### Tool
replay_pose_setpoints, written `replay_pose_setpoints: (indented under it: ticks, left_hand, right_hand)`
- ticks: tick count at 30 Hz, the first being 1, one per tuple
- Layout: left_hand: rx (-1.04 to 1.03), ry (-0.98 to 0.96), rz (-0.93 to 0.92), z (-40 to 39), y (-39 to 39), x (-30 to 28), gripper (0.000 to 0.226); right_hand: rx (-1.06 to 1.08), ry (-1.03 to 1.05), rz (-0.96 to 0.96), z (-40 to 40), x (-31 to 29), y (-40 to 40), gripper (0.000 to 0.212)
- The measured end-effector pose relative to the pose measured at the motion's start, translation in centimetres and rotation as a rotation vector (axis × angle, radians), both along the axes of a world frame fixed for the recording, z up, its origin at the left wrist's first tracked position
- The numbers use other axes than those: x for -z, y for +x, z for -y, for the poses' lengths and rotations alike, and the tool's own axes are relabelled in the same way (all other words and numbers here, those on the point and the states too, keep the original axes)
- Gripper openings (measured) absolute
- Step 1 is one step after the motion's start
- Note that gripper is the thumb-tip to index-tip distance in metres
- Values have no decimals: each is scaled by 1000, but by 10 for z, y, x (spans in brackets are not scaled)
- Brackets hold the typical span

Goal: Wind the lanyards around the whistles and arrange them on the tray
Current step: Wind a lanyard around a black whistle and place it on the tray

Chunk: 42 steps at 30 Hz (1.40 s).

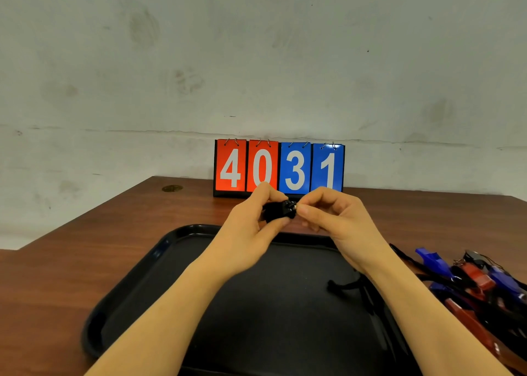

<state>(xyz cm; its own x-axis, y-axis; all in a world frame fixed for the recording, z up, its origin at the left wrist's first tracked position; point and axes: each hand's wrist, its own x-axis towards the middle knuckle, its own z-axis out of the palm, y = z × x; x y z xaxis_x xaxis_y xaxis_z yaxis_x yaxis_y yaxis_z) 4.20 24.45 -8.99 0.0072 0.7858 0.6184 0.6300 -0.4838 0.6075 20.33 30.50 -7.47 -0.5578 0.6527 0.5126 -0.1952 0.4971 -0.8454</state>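
A black whistle (278,210) is held in the air above the far edge of the black tray (137,284). My left hand (253,227) grips its body between thumb and fingers. My right hand (330,213) pinches the metal ring end of the whistle from the right. A black lanyard (346,286) trails down under my right forearm onto the tray; its upper part is hidden by the arm. A pile of blue and red whistles (479,281) with black lanyards lies on the table to the right of the tray.
A flip scoreboard (278,167) reading 4031 stands at the back of the brown table (71,247), against the wall. The table's left edge runs diagonally; a small round brass fitting (172,188) sits near the back left.
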Motion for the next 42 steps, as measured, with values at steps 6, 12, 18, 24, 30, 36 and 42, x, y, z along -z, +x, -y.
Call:
replay_pose_setpoints:
  ticks: [6, 12, 18, 24, 30, 36, 42]
  left_hand:
    - [41, -2, 3, 0, -4, -2, 25]
    - [-27, 10, 0, 1, -4, -1, 19]
    - [-223, 42, -130, -1, -10, -2, 21]
    - [-232, 23, -152, -2, -20, -19, 19]
    - [-242, -83, -167, 14, -56, -22, 22]
    - [-327, -222, -173, 21, -96, -5, 36]
    - [-358, -325, -181, 10, -122, 15, 27]
  right_hand:
    - [-16, -43, 28, 0, 2, -3, 8]
    - [110, -61, 84, 0, 2, -6, 9]
    - [313, -4, 190, 0, -2, -21, 6]
    - [386, -3, 254, -5, -5, -43, 5]
    - [416, 133, 307, 5, -5, -75, 10]
    - [401, 389, 516, 15, 13, -111, 11]
    - [389, 355, 659, 4, 29, -139, 15]
